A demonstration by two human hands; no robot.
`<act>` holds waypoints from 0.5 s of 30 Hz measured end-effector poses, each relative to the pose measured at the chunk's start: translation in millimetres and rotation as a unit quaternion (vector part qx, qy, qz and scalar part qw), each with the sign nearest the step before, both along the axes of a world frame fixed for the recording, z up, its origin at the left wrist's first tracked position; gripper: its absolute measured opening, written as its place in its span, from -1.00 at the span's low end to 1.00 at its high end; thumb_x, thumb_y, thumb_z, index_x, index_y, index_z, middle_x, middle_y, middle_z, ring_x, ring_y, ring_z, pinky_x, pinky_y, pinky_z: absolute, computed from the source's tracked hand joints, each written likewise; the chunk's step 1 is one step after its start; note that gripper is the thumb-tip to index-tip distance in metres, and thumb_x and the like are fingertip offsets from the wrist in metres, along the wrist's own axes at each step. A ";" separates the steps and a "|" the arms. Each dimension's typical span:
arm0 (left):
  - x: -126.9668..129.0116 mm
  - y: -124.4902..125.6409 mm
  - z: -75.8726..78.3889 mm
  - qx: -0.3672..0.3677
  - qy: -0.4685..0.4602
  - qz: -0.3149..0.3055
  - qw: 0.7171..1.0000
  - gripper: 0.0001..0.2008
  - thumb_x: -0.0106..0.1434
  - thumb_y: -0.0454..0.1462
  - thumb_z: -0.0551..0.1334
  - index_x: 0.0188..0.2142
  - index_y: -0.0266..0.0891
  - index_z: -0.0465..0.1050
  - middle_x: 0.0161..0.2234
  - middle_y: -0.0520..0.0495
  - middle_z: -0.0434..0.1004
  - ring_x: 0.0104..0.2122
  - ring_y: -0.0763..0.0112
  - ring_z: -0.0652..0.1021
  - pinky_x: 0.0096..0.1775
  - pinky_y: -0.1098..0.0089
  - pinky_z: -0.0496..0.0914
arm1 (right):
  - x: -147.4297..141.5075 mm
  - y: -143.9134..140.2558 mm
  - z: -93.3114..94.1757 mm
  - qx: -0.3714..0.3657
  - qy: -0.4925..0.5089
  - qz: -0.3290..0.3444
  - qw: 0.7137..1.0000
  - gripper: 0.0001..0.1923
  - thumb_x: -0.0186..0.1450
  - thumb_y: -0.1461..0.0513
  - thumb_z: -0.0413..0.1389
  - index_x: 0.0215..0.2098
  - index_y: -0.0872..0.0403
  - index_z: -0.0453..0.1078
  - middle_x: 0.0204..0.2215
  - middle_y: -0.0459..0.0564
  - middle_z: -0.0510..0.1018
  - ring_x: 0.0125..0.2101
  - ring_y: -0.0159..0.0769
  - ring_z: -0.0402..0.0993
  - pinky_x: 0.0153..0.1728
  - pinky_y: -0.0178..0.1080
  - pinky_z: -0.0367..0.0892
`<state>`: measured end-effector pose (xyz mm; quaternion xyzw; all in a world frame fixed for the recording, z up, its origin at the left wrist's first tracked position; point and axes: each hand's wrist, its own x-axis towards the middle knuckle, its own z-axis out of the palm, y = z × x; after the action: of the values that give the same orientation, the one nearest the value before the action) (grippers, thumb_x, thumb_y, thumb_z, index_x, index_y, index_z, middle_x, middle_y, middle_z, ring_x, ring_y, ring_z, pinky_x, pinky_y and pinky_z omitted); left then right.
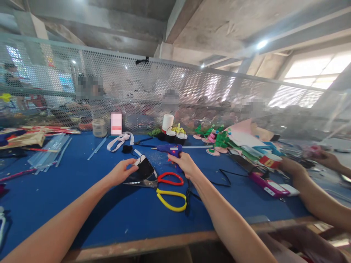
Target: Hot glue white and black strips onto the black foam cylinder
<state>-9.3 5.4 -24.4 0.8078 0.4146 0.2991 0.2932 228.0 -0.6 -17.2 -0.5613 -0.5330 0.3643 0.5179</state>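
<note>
My left hand (126,171) pinches the edge of a small black-and-white paper cup (146,168), tilted on its side, with a thin black cord on it. In my right hand (184,163) is a blue hot glue gun (168,148), its nozzle pointing left above the cup and a clear glue stick (197,147) out of its back. Scissors (157,183) with one red and one yellow handle lie just below both hands. A black fuzzy piece (127,149) and a white ribbon (113,144) rest beyond my left hand.
Two similar cups (181,137) stand at the back near a white roll (168,123). Glue sticks (51,151) and a jar (99,128) are left. Green figures (221,140) and a purple power strip (268,184) lie right, beside a co-worker's arm (309,182). A perforated metal screen (142,84) closes off the back.
</note>
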 end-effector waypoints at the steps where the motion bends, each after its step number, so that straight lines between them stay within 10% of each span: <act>1: 0.6 -0.8 0.4 0.002 0.002 0.004 1.000 -0.70 0.11 -0.15 0.04 -0.33 -0.33 0.38 -0.36 -0.08 0.48 -0.32 0.28 0.44 -0.20 0.32 0.28 | 2.9 3.4 -2.7 0.002 -0.025 -0.014 1.000 -0.80 -0.02 0.16 0.12 -0.60 0.15 0.27 -0.75 -0.17 0.34 -0.70 -0.47 0.25 -0.63 -0.39 0.18; 9: 4.4 -1.7 -4.0 0.018 -0.016 0.035 0.999 -0.64 0.05 -0.15 0.09 -0.23 -0.35 0.38 -0.21 -0.19 0.48 -0.19 0.17 0.44 -0.10 0.23 0.25 | 14.6 23.9 -21.8 -0.082 -0.267 -0.066 0.958 -0.63 0.17 0.06 -0.05 -0.68 0.09 0.20 -0.85 -0.11 0.30 -0.79 -0.40 0.28 -0.70 -0.38 0.18; 15: 3.8 0.7 -8.6 0.062 -0.005 0.021 0.998 -0.73 0.07 -0.19 0.09 -0.29 -0.31 0.38 -0.14 -0.24 0.44 -0.13 0.19 0.42 -0.03 0.19 0.23 | 10.0 20.3 -16.2 -0.040 -0.358 -0.117 0.925 -0.81 0.09 0.20 0.09 -0.60 0.15 0.34 -0.48 0.18 0.48 -0.28 -0.13 0.40 -0.30 -0.19 0.25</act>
<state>-5.5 6.1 -33.0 0.8144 0.4103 0.3343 0.2382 238.0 19.8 -33.4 -0.7332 -0.5983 0.0963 0.3086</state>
